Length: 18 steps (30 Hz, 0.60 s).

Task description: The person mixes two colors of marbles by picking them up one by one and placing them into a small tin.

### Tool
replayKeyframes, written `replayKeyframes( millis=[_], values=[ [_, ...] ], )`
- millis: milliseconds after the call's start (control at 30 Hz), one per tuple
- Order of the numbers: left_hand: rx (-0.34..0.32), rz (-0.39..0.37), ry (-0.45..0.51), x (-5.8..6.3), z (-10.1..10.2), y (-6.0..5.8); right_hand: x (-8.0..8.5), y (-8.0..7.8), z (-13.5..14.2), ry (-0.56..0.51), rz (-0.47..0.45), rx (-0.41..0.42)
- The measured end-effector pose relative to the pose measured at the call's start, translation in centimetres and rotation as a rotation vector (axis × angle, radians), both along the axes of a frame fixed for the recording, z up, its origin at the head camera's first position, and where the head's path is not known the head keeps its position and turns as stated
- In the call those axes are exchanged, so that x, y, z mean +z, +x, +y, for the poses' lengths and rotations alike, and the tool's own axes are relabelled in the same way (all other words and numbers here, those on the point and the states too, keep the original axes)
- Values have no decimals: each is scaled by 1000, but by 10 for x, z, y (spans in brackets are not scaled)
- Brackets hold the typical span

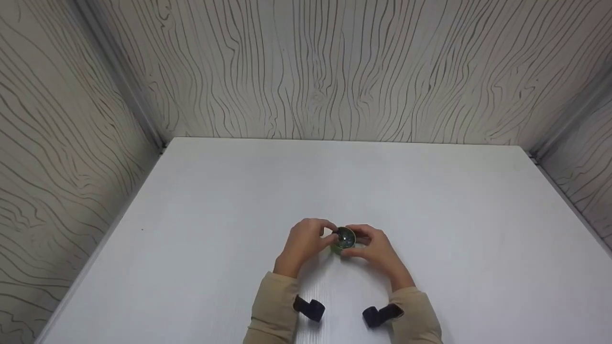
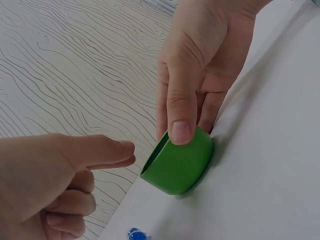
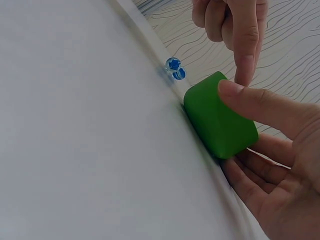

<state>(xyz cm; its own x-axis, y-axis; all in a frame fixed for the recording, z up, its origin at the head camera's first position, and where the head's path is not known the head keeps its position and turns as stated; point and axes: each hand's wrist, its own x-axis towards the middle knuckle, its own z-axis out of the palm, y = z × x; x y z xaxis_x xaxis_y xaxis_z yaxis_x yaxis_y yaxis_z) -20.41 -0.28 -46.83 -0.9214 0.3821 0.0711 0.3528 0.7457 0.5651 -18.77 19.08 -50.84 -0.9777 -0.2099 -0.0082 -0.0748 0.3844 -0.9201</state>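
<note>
My right hand (image 1: 375,243) grips a small green cup (image 2: 182,162) from the side, thumb on the near wall and fingers on the far one. Over the cup's rim, my left hand (image 1: 306,239) brings its thumb and index fingertips close together. Its other fingers are curled in the left wrist view, and nothing shows between the fingertips there. Inside, the cup looks dark and glinting from above. Two clear marbles with blue inside (image 3: 174,65) lie on the table beside the cup; in the head view they do not show.
A white table (image 1: 215,191) extends around both hands. Wood-grain patterned panels (image 1: 315,71) rise at the back and both sides. Dark wrist mounts (image 1: 313,309) stick out from the beige sleeves (image 1: 275,306).
</note>
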Motion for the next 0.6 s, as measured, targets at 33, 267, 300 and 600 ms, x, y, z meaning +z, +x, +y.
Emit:
replayKeyframes(
  millis=[33,267,300,600],
  values=[
    [0,0,-1,0,0,0,1,0,0,-2,3,-1],
    [14,-12,13,1,-2,0,1,1,0,-5,11,3],
    [17,-12,16,1,-2,-1,0,0,0,-3,11,3],
    [51,-23,42,4,-10,-2,0,0,-1,-19,-20,-1]
  ],
)
